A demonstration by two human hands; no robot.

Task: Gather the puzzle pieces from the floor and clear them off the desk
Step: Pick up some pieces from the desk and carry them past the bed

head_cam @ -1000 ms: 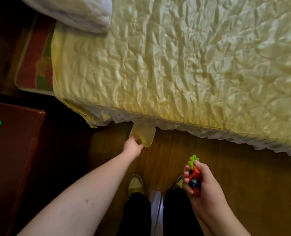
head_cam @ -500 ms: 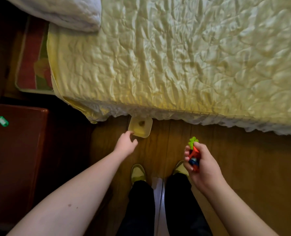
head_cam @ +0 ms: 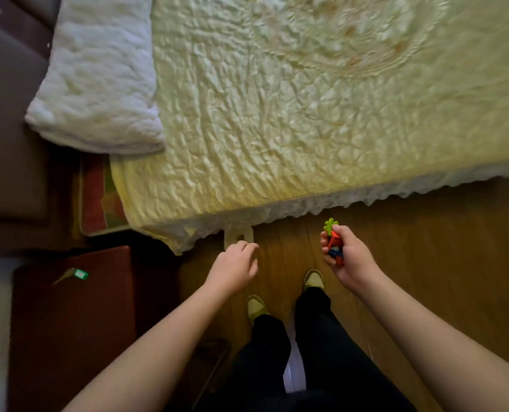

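Both hands are out in front of us, over the wooden floor [head_cam: 396,263] at the foot edge of the bed [head_cam: 306,114]. Our right hand [head_cam: 347,257] is curled tight around a small bundle of puzzle pieces [head_cam: 335,248], red and blue ones packed against the palm and a green one sticking up past the thumb; we judge it is serving as the carrying hand, so that the pieces already gathered stay together while the other hand does the picking. Our left hand [head_cam: 235,266] hangs with its fingers loosely bent and holds nothing that we can see, its fingertips just at the near edge of a pale yellow container [head_cam: 237,235]. That container sits on the floor half tucked under the frilled edge of the bedcover [head_cam: 277,209], with a small dark thing inside it that we cannot identify. We read this as the left hand going for the container, either to draw it out or to drop the pieces in. A dark red cabinet [head_cam: 69,322] stands to our left with a green-tagged key [head_cam: 79,274] near its far edge. Our shoes [head_cam: 312,279] are planted on the floor between the two hands. No loose pieces show on the floor here.
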